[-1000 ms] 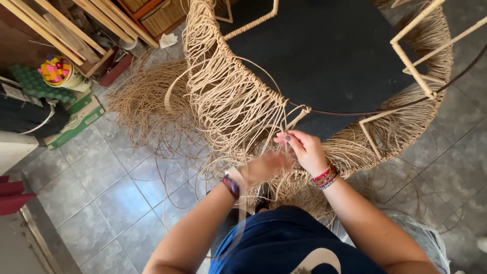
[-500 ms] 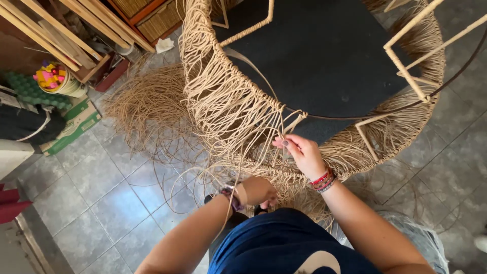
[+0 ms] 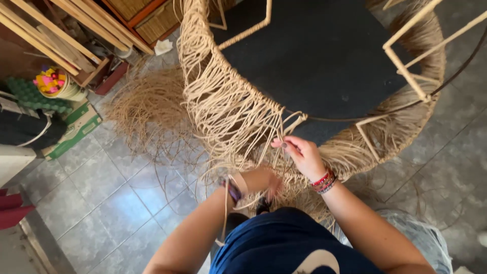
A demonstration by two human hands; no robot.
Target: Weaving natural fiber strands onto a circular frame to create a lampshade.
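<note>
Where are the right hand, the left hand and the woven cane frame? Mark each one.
right hand (image 3: 303, 155), head view, on the knuckles.
left hand (image 3: 261, 181), head view, on the blurred back of it.
woven cane frame (image 3: 223, 101), head view, on its wrapped left side.

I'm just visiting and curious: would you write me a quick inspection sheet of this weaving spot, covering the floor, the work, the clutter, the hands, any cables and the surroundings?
Surface: grey tiled floor, loose fibre strewn on it.
Job's things: round frame partly wrapped in tan woven strands; dark panel inside it.
Clutter: heap of loose fibre; tub of bright bits; green cardboard box.
Hands: right hand pinches strands at the frame's rim; left hand lower, blurred, among hanging strands, grip unclear.
Cables: thin dark line curving along the frame, whether cable or frame wire I cannot tell.
Surroundings: wooden slats and wicker-fronted furniture at top left.
</note>
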